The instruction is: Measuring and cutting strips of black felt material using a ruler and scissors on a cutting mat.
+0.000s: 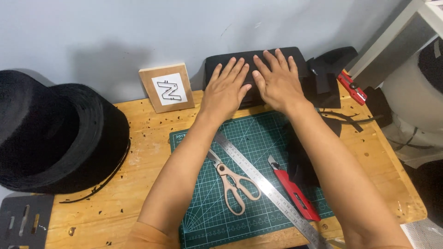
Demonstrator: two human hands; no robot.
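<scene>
I see both hands flat, fingers spread: left hand (225, 88) and right hand (277, 80) pressing one black fabric block (256, 60); two red cutters, one pair of scissors (233, 182), one steel ruler (265, 186) on the wooden bench (138, 152).

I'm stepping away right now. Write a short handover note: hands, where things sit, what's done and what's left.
Left hand: flat, palm down on the black block at the wall.
Right hand: flat on the same block, beside the left. Neither hand grips anything.
On the cutting mat: scissors, steel ruler, red knife, all untouched.
Black fabric lies under the right forearm.
Done: black offcuts litter the table.
Left: block not lifted; tools not in hand.
</scene>
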